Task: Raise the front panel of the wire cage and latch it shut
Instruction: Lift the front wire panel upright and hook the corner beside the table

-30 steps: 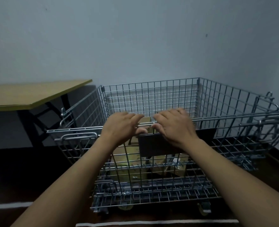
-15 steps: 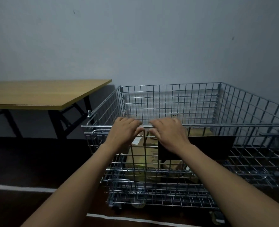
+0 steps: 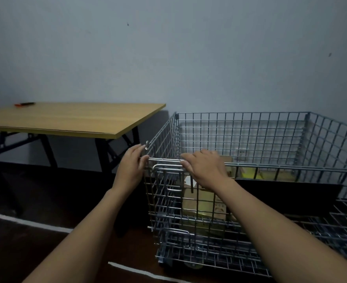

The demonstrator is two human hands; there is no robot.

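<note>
The silver wire cage [image 3: 250,135] stands on the dark floor against the wall. Its front panel [image 3: 168,203] stands upright, its top rail level with the side walls. My left hand [image 3: 130,168] is at the panel's top left corner, fingers curled around the corner post just below a small latch hook [image 3: 147,145]. My right hand [image 3: 203,167] rests on the top rail a little to the right, thumb by a sliding latch handle [image 3: 164,166]. Cardboard boxes [image 3: 205,201] lie inside the cage.
A wooden table [image 3: 70,119] on black legs stands to the left, close to the cage's left side, with a dark pen [image 3: 24,103] on its far end. White tape lines [image 3: 35,223] cross the floor. A black plate [image 3: 286,190] covers part of the front panel.
Both hands slid left along the top rail from the panel's middle to its left corner. My head turned left, so the cage now sits to the right.
</note>
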